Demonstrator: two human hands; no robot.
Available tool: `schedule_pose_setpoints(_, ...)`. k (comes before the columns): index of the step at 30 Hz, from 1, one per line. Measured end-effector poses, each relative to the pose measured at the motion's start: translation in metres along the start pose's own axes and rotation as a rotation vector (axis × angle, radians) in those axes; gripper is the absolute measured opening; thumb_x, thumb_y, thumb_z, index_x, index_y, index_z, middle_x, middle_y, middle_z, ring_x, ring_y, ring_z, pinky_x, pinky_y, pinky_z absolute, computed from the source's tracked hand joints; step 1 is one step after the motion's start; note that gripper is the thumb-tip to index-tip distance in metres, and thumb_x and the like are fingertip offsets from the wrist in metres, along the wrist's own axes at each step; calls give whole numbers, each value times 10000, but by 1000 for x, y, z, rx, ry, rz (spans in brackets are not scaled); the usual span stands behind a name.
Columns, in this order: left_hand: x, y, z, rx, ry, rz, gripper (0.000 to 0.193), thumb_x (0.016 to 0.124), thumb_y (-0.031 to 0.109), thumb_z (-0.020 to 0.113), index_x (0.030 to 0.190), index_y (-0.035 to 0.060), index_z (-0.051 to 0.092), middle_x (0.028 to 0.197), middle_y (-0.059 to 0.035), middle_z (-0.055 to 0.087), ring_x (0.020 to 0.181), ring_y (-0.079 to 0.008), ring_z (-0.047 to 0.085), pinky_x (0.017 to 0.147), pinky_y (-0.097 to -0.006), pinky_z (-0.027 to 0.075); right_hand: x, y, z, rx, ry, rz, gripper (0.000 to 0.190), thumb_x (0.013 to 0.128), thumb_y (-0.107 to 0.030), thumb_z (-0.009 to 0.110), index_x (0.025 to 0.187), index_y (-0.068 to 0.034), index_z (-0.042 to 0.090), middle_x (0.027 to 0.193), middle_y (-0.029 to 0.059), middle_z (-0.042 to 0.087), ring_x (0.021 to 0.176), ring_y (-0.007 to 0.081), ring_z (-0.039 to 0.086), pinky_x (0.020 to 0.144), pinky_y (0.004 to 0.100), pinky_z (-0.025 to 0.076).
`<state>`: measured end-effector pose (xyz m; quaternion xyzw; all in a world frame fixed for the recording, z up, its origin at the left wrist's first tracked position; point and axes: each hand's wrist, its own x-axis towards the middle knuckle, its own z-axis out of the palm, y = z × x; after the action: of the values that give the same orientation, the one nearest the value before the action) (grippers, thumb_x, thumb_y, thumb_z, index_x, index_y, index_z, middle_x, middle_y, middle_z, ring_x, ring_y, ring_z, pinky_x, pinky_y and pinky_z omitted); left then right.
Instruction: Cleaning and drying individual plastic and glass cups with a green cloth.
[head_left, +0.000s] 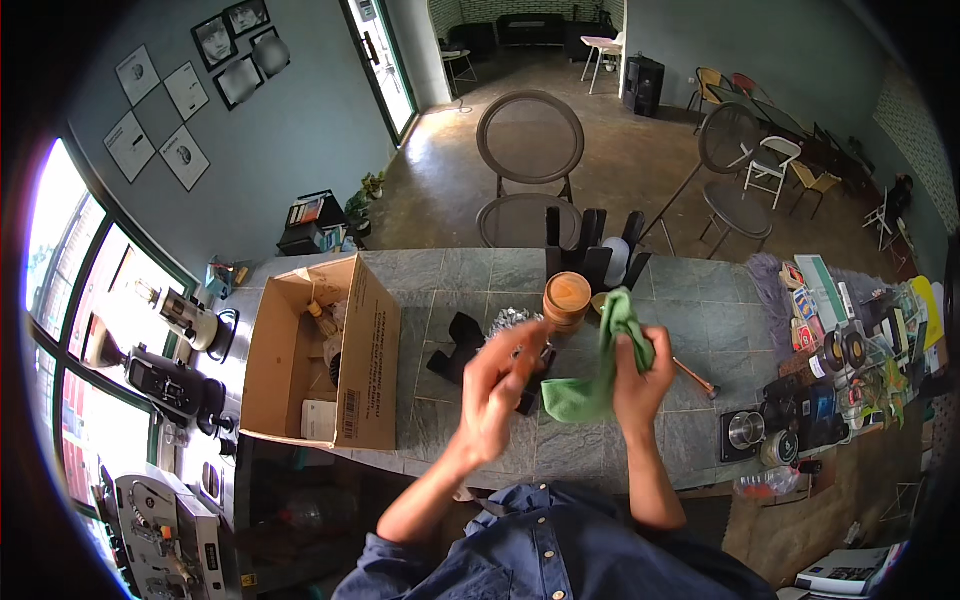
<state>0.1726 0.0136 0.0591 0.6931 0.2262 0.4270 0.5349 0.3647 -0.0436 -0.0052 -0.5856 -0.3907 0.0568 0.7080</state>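
My right hand (643, 375) grips a green cloth (577, 397) that hangs in folds over the tiled stone counter, one end drooping to the left. To its left my left hand (499, 390) is raised, fingers apart and slightly blurred, with nothing seen in it. Beyond the hands stands a round wooden container (567, 300) with a lighter top. Crumpled silvery material (513, 321) and a black cloth-like item (457, 351) lie behind and left of my left hand. A brush-like tool with a thin wooden handle (696, 377) lies right of my right hand.
An open cardboard box (375, 360) with several items inside stands on the left. A black slotted holder (596, 255) is at the counter's far edge. On the right are a small black scale with a metal cup (745, 430), a jar (780, 448) and headphones (844, 348). Coffee grinders (169, 382) stand far left.
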Motion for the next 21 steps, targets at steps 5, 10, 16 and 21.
schedule_pose_setpoints(5,97,-13,9,543,-119,27,515,952,196,615,1373,-96,572,1256,-210,641,1233,-301,606,1050,-370,463,-58,19,-42,27,-241,254,155,954,-144,732,988,-32,630,783,14,649,709,83,595,620,280,477)
schedule_pose_setpoints(10,150,-118,45,1012,-450,195,700,835,371,774,1349,-74,607,1326,-236,606,1274,-390,554,1097,-471,467,-117,34,-44,206,-435,547,183,950,-155,745,1000,-14,640,791,26,669,736,72,617,643,273,495)
schedule_pose_setpoints(16,176,-192,57,1240,-614,23,700,710,394,824,1282,24,665,1276,-169,602,1254,-364,555,1053,-474,501,-113,54,-70,176,-519,579,216,950,-163,752,1053,5,664,784,49,707,721,80,649,639,281,519)
schedule_pose_setpoints(21,186,-209,48,1179,-577,78,753,693,424,841,1297,14,655,1264,-168,610,1214,-352,586,1067,-441,493,-104,73,-82,110,-525,519,229,953,-175,753,1052,12,666,801,89,728,732,109,687,637,299,534)
